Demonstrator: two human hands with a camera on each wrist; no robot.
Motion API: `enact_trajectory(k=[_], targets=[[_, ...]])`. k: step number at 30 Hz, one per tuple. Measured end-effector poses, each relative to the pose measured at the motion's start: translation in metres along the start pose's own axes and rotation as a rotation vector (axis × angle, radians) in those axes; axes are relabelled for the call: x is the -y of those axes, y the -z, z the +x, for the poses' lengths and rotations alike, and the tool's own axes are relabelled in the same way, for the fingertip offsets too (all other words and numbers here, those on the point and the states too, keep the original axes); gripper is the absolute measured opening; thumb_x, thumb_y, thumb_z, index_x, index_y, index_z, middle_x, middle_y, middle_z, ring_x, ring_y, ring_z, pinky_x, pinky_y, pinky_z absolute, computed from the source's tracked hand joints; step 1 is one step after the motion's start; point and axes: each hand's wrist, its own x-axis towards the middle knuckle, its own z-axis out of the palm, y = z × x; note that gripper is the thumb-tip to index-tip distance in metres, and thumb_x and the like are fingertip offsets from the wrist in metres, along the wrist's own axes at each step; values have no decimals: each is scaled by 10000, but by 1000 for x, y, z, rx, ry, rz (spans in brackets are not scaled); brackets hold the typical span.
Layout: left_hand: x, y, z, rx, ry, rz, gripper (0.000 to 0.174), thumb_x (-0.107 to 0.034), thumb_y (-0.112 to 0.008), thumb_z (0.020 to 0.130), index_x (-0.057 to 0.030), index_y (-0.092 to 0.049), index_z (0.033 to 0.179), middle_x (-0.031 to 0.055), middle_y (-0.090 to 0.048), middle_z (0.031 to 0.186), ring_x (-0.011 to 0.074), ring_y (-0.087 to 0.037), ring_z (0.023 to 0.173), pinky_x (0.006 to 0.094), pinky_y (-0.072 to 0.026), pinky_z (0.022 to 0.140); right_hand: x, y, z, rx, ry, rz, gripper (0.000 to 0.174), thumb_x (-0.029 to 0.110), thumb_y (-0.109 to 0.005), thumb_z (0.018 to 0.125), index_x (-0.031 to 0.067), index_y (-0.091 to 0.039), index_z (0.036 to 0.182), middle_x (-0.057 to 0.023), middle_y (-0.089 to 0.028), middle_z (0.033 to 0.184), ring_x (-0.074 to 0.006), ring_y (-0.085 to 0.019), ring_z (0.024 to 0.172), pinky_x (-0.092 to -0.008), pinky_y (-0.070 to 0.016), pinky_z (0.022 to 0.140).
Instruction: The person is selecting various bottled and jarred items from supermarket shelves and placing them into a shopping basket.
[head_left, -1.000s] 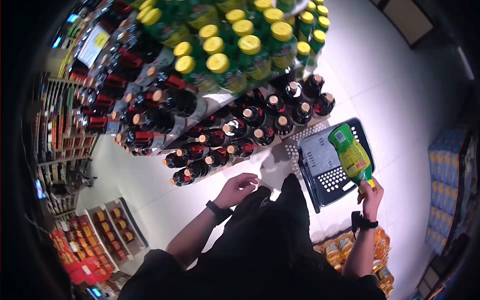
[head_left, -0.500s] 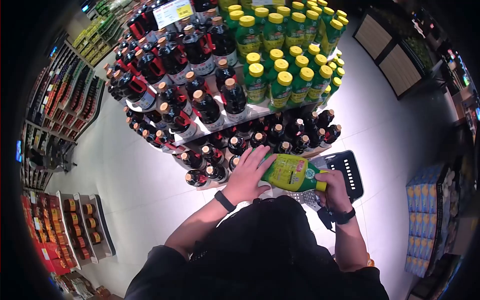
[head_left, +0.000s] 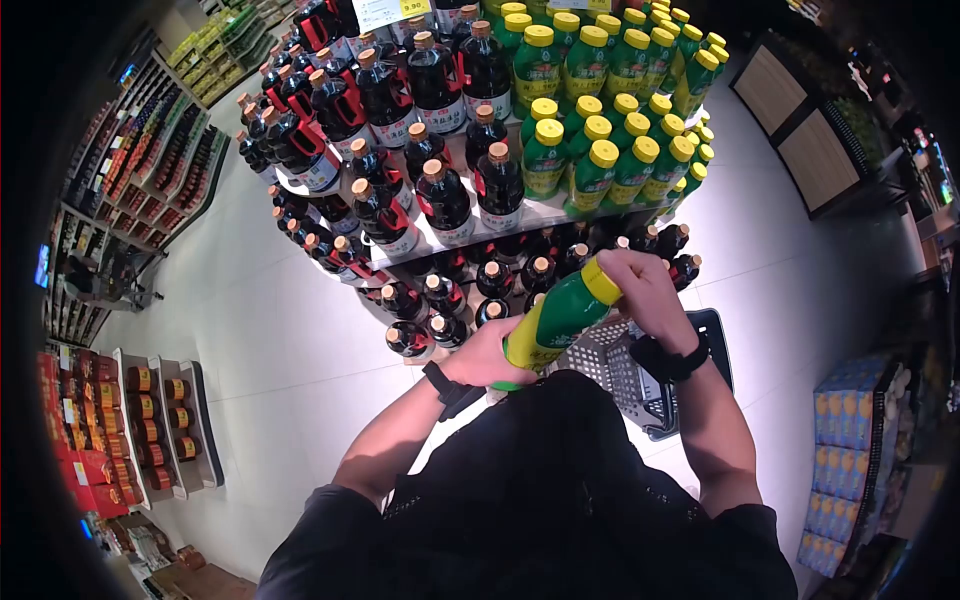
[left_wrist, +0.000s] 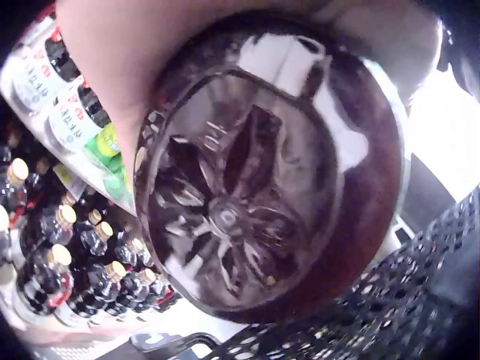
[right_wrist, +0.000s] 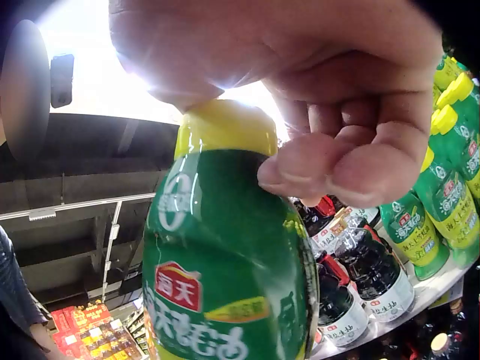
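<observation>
A green sauce bottle (head_left: 560, 325) with a yellow cap tilts across the front of the body, cap up and to the right in the head view. My left hand (head_left: 485, 357) grips its lower end. In the left wrist view the bottle's base (left_wrist: 225, 217) looks dark and glossy, with a moulded flower pattern. At the other end, my right hand (head_left: 650, 290) holds the yellow cap (right_wrist: 225, 131), its fingers (right_wrist: 367, 169) bent beside the cap and shoulder in the right wrist view. The green front label (right_wrist: 217, 247) faces that camera.
Ahead stands a tiered display shelf (head_left: 470, 232) with dark sauce bottles (head_left: 435, 200) on the left and similar green bottles (head_left: 590, 175) on the right. A perforated shopping basket (head_left: 610, 370) is below the right arm. Blue cartons (head_left: 840, 430) are stacked at right, jars (head_left: 150, 430) at left.
The right hand brought the bottle from over the basket to the body's front. My left hand, first free, then spread against its base, now grips it. The bottle has turned cap-up.
</observation>
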Motion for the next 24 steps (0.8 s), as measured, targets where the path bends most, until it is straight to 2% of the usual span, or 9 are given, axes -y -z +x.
enact_trajectory(k=[3, 4, 7, 11, 15, 18, 21, 22, 24], targets=[[3, 1, 9, 92, 66, -231, 665, -48, -848, 676, -20, -608, 1296, 73, -700, 1188, 167, -654, 1104, 330, -495, 1004, -5, 0, 23, -21, 164, 111, 397, 348, -632, 998, -41, -712, 1002, -31, -686, 836, -73, -604, 769, -249, -487, 709], [-1, 2, 12, 118, 62, -284, 665, -52, -846, 698, -12, -600, 1314, 97, -696, 1227, 187, -657, 1124, 345, -497, 1022, 4, 6, 26, 24, 119, 50, 389, 333, -599, 1016, -36, -697, 1094, -48, -687, 950, -103, -629, 896, -274, -499, 835], [-7, 4, 28, 163, 70, -397, 676, -85, -847, 722, -10, -586, 1340, 115, -687, 1251, 217, -660, 1142, 369, -502, 1028, 3, 15, 44, 52, 169, 31, 378, 320, -610, 1010, -40, -693, 1091, -50, -690, 962, -94, -620, 891, -267, -497, 827], [-11, 1, 53, 157, 86, -546, 746, -139, -848, 713, -9, -554, 1386, 139, -674, 1267, 250, -658, 1143, 393, -505, 1023, 0, 34, 67, 35, 121, -50, 483, 433, -716, 916, -44, -723, 990, -71, -702, 815, -111, -635, 757, -291, -507, 715], [-16, 0, 77, 156, 165, -533, 788, -170, -849, 708, -6, -523, 1407, 143, -661, 1261, 266, -647, 1152, 405, -514, 1000, -20, 58, 94, 38, 77, -44, 551, 504, -734, 876, -44, -724, 926, -95, -689, 752, -141, -639, 689, -320, -500, 663], [-18, -5, 89, 132, 198, -493, 788, -196, -853, 726, -2, -517, 1411, 143, -656, 1275, 263, -639, 1168, 405, -508, 1012, -18, 76, 104, 91, 2, -330, 439, 391, -741, 906, -45, -697, 876, -20, -658, 745, -72, -576, 692, -271, -467, 629], [-20, -11, 95, 95, 202, -472, 795, -233, -863, 741, 1, -512, 1416, 145, -649, 1296, 257, -634, 1182, 400, -499, 1027, -35, 83, 119, 139, -35, -282, 442, 394, -754, 892, -40, -693, 833, -24, -650, 707, -73, -566, 658, -274, -462, 610], [-24, -11, 97, 75, 208, -454, 801, -243, -867, 744, 1, -509, 1419, 147, -647, 1303, 254, -632, 1187, 399, -496, 1033, -40, 83, 124, 123, -22, -179, 554, 509, -760, 823, -43, -708, 822, -126, -670, 690, -189, -639, 635, -354, -494, 621], [-25, -10, 100, 19, 246, -459, 812, -263, -873, 752, -1, -502, 1425, 147, -638, 1327, 242, -623, 1206, 394, -481, 1053, -39, 86, 135, 108, -26, -159, 559, 514, -760, 818, -42, -710, 815, -119, -668, 682, -187, -636, 626, -351, -493, 617]])
